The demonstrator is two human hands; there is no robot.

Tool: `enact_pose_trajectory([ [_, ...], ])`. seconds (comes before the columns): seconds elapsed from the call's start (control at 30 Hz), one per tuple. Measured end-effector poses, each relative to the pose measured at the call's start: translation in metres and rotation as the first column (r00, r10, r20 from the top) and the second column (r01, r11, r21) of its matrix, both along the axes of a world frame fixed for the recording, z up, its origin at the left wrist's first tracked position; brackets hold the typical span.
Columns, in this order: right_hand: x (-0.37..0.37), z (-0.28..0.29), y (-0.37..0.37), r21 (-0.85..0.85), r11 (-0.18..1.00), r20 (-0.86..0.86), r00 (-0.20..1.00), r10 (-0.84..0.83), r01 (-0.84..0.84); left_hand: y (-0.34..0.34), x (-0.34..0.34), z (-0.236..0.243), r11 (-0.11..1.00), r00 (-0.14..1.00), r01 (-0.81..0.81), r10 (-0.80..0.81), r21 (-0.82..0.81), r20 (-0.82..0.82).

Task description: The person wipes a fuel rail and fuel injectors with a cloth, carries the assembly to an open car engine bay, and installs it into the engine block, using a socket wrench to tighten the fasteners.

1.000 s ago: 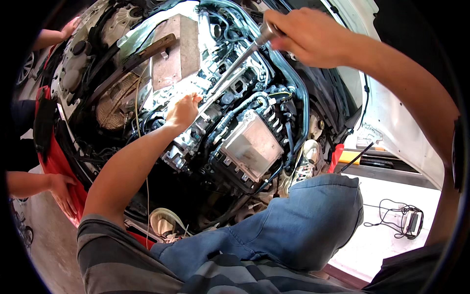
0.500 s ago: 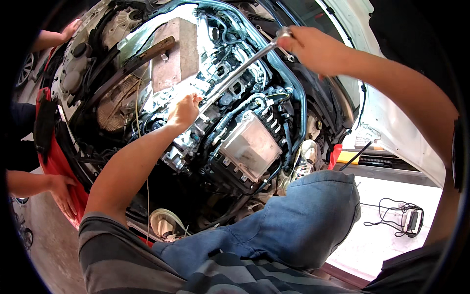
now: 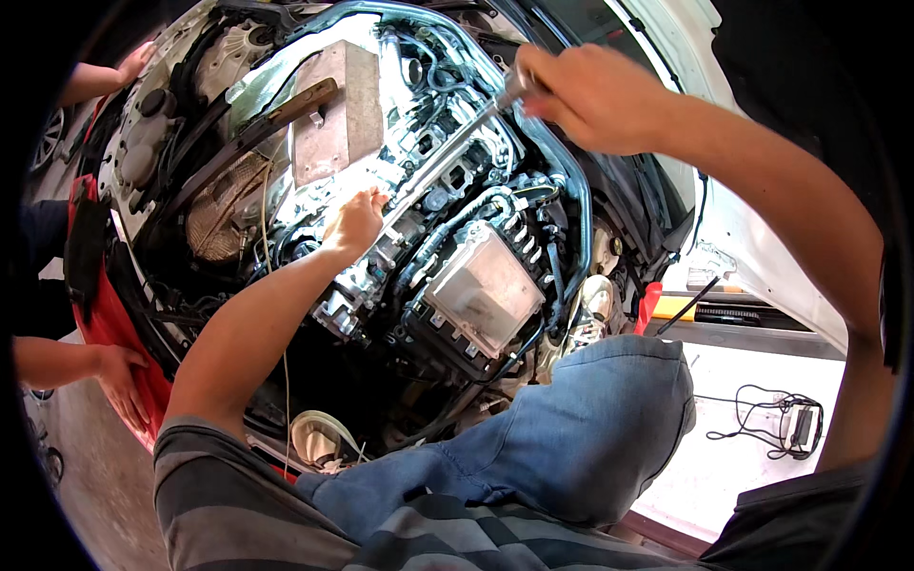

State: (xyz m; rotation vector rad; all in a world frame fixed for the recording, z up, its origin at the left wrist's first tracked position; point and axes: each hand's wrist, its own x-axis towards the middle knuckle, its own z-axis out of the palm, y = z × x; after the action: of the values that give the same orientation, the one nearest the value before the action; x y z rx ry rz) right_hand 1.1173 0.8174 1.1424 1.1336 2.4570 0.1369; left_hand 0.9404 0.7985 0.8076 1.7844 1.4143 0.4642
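Observation:
A long chrome socket wrench [image 3: 449,152] slants across the engine [image 3: 433,202] in the open engine bay. My right hand [image 3: 600,100] is closed round its upper far end, slightly smeared by motion. At the lower end, my left hand [image 3: 354,225] is closed with bent fingers around the wrench's head, low over the engine. What the head sits on is hidden beneath that hand. Just right of my left hand lies a black engine control box [image 3: 484,290] with a pale flat cover and a row of connectors.
A flat brown panel [image 3: 335,119] and a dark bar [image 3: 257,122] lie beyond my left hand. Another person's hands rest on the car's left edge, one on the red bumper [image 3: 109,328]. My shoe [image 3: 592,306] stands within the bay. Coiled black cable [image 3: 795,428] lies at right.
My right hand has swung the wrench's upper end a little to the left and nearer the engine. My left hand has stayed nearly still at the wrench's head.

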Motion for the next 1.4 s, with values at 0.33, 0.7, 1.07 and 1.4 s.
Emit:
enact_pose_trajectory([
  [0.33, 0.001, 0.0, -0.003, 0.031, 0.998, 0.032, 0.998, -0.063, 0.062, 0.0, 0.004, -0.003, 0.997, 0.994, -0.026, 0.018, 0.069, 0.108],
  [0.7, -0.015, -0.006, -0.002, -0.076, 0.839, -0.018, 0.841, -0.541, 0.539, 0.007, 0.003, -0.006, 0.992, 0.991, -0.052, 0.036, 0.118, 0.131],
  [1.07, -0.023, -0.003, -0.011, -0.186, 0.85, -0.217, 0.823, -0.525, 0.493, 0.012, -0.001, 0.0, 0.992, 0.985, -0.028, 0.007, 0.123, 0.17],
  [1.4, 0.005, -0.001, -0.005, -0.034, 0.981, -0.06, 0.979, -0.193, 0.191, 0.012, 0.002, -0.009, 0.991, 0.979, -0.018, -0.01, 0.135, 0.203],
])
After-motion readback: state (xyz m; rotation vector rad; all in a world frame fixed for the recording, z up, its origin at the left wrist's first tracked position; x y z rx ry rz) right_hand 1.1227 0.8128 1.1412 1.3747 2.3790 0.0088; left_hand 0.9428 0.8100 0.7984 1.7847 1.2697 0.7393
